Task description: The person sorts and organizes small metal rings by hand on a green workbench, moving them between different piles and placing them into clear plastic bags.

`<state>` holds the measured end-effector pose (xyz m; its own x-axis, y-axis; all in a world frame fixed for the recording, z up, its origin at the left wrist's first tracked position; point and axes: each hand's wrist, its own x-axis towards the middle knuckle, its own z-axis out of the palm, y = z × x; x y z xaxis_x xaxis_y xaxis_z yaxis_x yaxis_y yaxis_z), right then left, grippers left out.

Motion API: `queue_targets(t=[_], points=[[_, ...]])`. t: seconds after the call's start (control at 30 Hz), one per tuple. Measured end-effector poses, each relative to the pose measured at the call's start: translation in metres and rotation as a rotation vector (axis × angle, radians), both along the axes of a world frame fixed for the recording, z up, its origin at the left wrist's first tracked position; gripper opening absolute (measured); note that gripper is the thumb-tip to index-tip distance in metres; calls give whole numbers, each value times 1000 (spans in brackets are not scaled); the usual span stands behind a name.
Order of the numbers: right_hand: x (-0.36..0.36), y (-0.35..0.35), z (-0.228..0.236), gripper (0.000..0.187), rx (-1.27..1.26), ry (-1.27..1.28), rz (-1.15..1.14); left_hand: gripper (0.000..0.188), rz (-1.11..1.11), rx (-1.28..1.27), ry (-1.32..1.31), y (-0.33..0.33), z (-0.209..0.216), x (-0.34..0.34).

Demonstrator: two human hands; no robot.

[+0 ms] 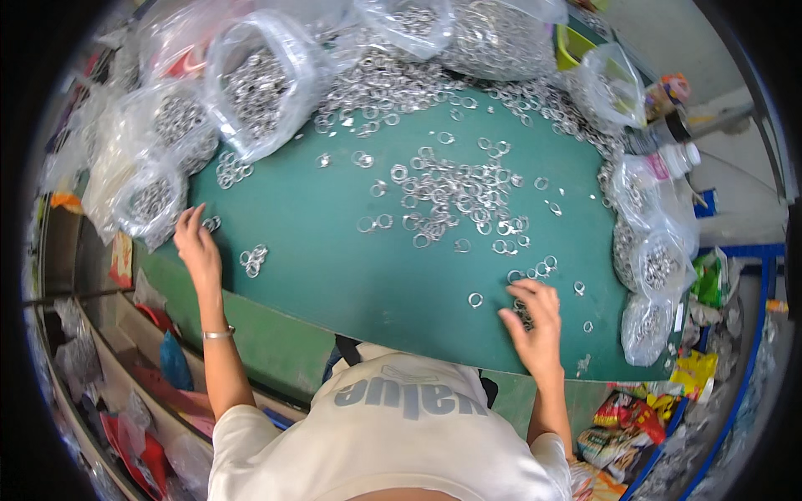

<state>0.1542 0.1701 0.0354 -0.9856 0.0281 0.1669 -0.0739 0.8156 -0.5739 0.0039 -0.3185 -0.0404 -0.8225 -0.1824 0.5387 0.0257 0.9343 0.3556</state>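
At the table's left edge, my left hand (197, 248) has its fingers stretched out and a little apart, beside a few silver-coloured rings (211, 224). My right hand (539, 321) is at the near right, thumb and fingers apart and curved over a small cluster of rings (522, 313) on the table. Part of that cluster is hidden under the hand. A loose heap of rings (459, 192) lies in the middle of the green tabletop (334, 217). Two small groups, one of rings (253, 260) near the left hand and one farther back (234, 169), lie apart from it.
Clear plastic bags full of rings, such as one large bag (261, 88), line the back and left edges. More bags (647, 330) stand along the right edge, near a white bottle (677, 159). Dense ring piles (384, 83) cover the far side. A drawer unit (134, 334) is at lower left.
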Motion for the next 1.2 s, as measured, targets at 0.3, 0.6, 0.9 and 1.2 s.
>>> queue_targets(t=[0.3, 0.6, 0.9, 1.2], points=[[-25, -3, -8, 25, 93, 103, -50, 46, -1148, 239, -544, 258, 45, 75], [-36, -13, -19, 12, 142, 161, 106, 34, -1082, 172, -474, 283, 39, 79], [-51, -14, -12, 21, -126, 91, 113, 33, -1120, 178, -514, 280, 53, 83], [-76, -11, -20, 23, 175, 161, 86, 25, -1197, 122, -508, 263, 37, 82]])
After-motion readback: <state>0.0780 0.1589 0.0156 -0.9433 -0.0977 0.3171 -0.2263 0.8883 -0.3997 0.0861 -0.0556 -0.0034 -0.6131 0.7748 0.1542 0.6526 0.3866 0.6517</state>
